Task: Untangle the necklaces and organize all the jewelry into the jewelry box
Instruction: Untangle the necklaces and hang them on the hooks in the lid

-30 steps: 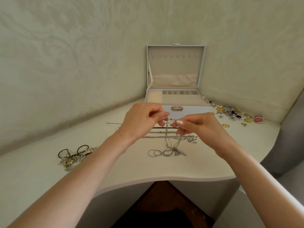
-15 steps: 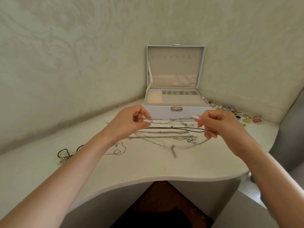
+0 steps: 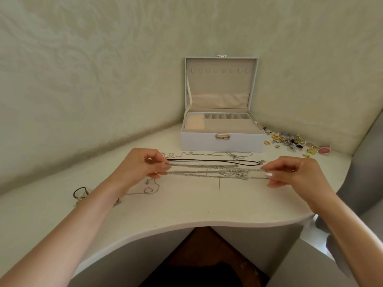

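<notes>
Holding a silver necklace [image 3: 217,176] stretched sideways, low over the middle of the table [image 3: 186,210]. Pinched at its left end by thumb and forefinger of the left hand [image 3: 141,166], other fingers curled under. Pinched at its right end by the fingertips of the right hand [image 3: 296,172], pale polished nails showing. Fine links, pale metal, with a thin straight pendant [image 3: 219,184] hanging near the midpoint, tip close to the tabletop; touching or not, cannot tell. Hard to separate from neighbouring strands: more silver chains [image 3: 207,166] in rows just behind, running the same way, tiny charms bunched toward their right ends. Behind those, black cord necklace [image 3: 207,160], straight, left to right. Farther back, thin chain [image 3: 209,154] looping just in front of the jewelry box [image 3: 222,145]. Box at the back edge against the wall, lid [image 3: 221,79] upright and open, row of small hooks inside it, beige pocket below. Tray inside: ring rolls at left, narrow slots along the back, one wide flat section. Toward the back right corner, scatter of small coloured pieces [image 3: 294,142], gold, pink, dark. Near the left edge, dark bracelets [image 3: 80,192]. Just beside the left wrist, loose fine chain [image 3: 150,190] curled on the table.
</notes>
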`<state>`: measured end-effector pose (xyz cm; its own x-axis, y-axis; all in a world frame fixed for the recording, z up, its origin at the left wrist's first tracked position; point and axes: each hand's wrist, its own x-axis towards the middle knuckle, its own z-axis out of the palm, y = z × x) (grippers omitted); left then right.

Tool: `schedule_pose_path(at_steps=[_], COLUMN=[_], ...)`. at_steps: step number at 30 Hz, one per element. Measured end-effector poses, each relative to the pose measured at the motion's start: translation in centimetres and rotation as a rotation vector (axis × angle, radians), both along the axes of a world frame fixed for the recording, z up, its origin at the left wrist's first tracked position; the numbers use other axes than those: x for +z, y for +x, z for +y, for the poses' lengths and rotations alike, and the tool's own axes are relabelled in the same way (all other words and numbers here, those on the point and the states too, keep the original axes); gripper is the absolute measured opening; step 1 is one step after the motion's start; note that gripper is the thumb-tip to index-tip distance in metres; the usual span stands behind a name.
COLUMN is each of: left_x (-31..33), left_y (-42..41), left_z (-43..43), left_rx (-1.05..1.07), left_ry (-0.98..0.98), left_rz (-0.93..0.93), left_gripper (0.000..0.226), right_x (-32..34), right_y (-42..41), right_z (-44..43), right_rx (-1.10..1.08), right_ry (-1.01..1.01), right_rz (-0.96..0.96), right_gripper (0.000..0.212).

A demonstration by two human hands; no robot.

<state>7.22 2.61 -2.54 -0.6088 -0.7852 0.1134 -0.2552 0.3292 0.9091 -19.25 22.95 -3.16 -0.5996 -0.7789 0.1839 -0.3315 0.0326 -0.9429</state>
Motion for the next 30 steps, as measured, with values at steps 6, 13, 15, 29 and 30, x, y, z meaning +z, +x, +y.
schedule_pose_path(at_steps=[6,13,15,29,30], left_x=[-1.1,-1.0,-0.3,2.1,2.0], left_y=[-0.6,-0.1,0.7,10.2,10.4], left_z=[0.3,0.4,0.2,-0.7,-0.6], left_rx=[-0.016,0.011,0.088,0.206,0.175], left_ry=[-0.318,-0.373,-0.419,-0.288,-0.258], left_rz=[-0.209,-0.31,-0.235,-1.135,-1.154], left_gripper=[0.02,0.016,0.014,0.056,0.054], right_x=[-1.6,-1.6,-1.1,-0.6,-0.8], right_y=[-0.9,-0.7,0.1,13.2,13.9], right_z=[0.2,0.1,-0.2,-8.9,-9.4], right_rx=[-0.052,-0.03,-0.026,0.389,0.407], right_ry=[0.15,0.195,0.171,0.103,0.095], right_rz=[0.352,0.547,0.563,0.63,0.631], right_gripper=[0.029,0.037,0.033,0.011,0.011])
